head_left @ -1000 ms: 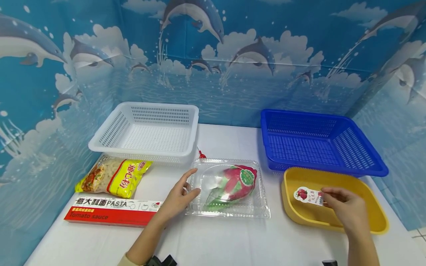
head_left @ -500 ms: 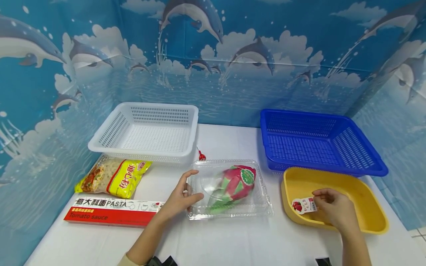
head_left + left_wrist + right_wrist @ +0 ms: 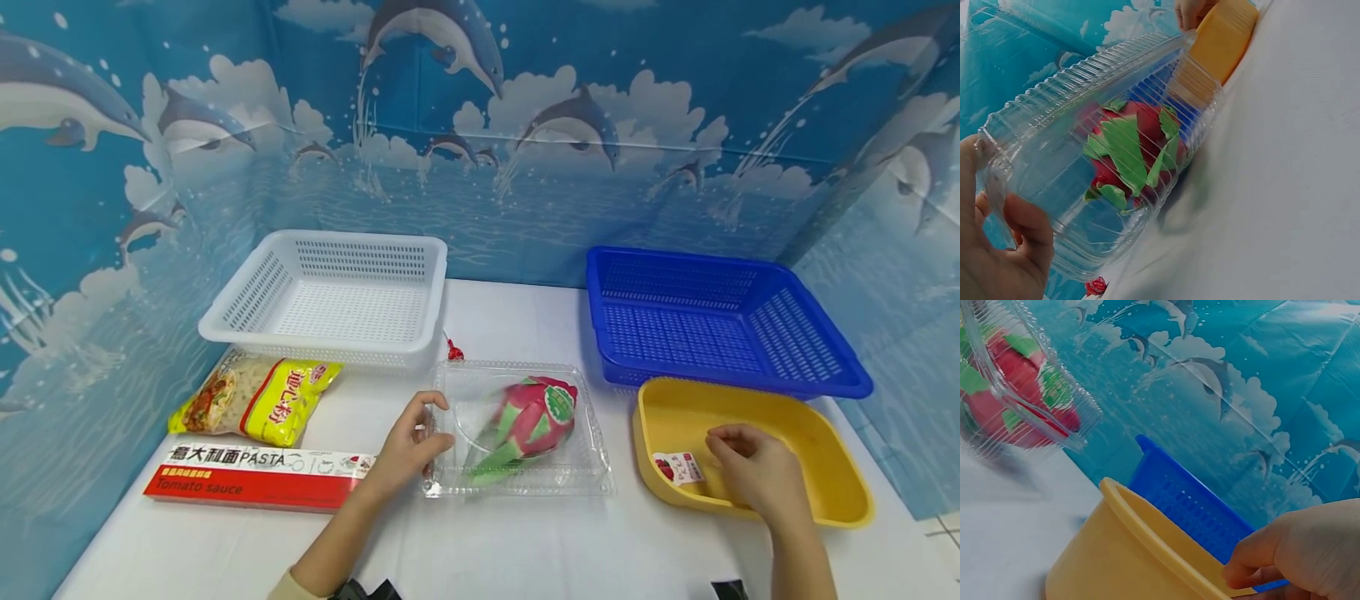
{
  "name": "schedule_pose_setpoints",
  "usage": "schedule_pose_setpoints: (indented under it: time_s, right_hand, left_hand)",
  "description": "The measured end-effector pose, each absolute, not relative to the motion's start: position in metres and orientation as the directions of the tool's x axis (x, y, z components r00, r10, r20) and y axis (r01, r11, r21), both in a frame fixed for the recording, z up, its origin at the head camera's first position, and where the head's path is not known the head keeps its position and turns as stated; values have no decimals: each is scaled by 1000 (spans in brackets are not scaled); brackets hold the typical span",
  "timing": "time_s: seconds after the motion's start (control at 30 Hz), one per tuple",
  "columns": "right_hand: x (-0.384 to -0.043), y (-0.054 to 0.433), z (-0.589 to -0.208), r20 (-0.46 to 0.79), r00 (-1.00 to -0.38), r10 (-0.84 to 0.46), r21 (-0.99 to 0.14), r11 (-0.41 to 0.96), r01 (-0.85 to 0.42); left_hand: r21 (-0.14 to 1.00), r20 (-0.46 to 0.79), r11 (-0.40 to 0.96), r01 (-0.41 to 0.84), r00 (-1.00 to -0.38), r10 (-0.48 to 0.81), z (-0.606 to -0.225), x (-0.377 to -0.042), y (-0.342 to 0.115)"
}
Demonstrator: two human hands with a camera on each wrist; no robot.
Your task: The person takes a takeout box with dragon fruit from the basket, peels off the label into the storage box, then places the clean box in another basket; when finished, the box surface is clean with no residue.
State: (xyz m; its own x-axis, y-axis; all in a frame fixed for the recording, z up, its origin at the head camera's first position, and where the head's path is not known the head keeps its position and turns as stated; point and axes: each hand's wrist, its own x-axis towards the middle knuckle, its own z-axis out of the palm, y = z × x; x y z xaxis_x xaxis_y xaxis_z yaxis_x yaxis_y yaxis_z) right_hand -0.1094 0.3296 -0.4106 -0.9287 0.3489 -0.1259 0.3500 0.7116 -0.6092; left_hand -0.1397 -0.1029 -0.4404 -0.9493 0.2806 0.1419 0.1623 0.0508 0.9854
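A clear plastic clamshell box [image 3: 465,417] with a pink and green dragon fruit [image 3: 536,417] inside is in the middle of the table. My left hand [image 3: 408,446] grips its left edge; the left wrist view shows fingers and thumb [image 3: 1029,222] on that end, with the box tilted in that view. My right hand [image 3: 761,471] is over the yellow basin [image 3: 825,425], its fingers loosely bent and holding nothing I can see. A small white label card with a red fruit picture [image 3: 678,468] lies in the basin, just left of the fingertips.
A blue basket [image 3: 675,333] stands behind the basin, a white basket [image 3: 352,308] at the back left. In front of that lie a yellow noodle bag [image 3: 258,396] and a red pasta box [image 3: 247,487]. A small red wrapped item [image 3: 454,352] sits behind the clear box.
My right hand has moved left and let go of the label card, which has dropped into the basin. The clear box has shifted slightly under my left hand.
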Motion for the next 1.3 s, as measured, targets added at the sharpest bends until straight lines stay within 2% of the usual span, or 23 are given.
schedule_pose_setpoints:
  time_s: [0.4, 0.63, 0.87, 1.07, 1.3]
  right_hand:
    - [-110, 349, -396, 11, -950, 311, -633, 738, 234]
    - [-120, 368, -385, 39, -922, 386, -665, 698, 264]
    - [-128, 385, -382, -9, -856, 516, -776, 536, 331]
    - [-134, 396, -383, -53, -824, 564, -914, 306, 268]
    - [-140, 401, -386, -129, -790, 599, -953, 146, 266]
  left_hand:
    - [990, 97, 84, 113, -979, 179, -436, -134, -100]
    - [988, 107, 90, 123, -981, 163, -436, -134, -99]
    - [990, 118, 55, 129, -979, 163, -436, -135, -100]
    - [986, 165, 11, 169, -975, 148, -433, -134, -101]
    - [980, 198, -3, 199, -975, 105, -423, -131, -103]
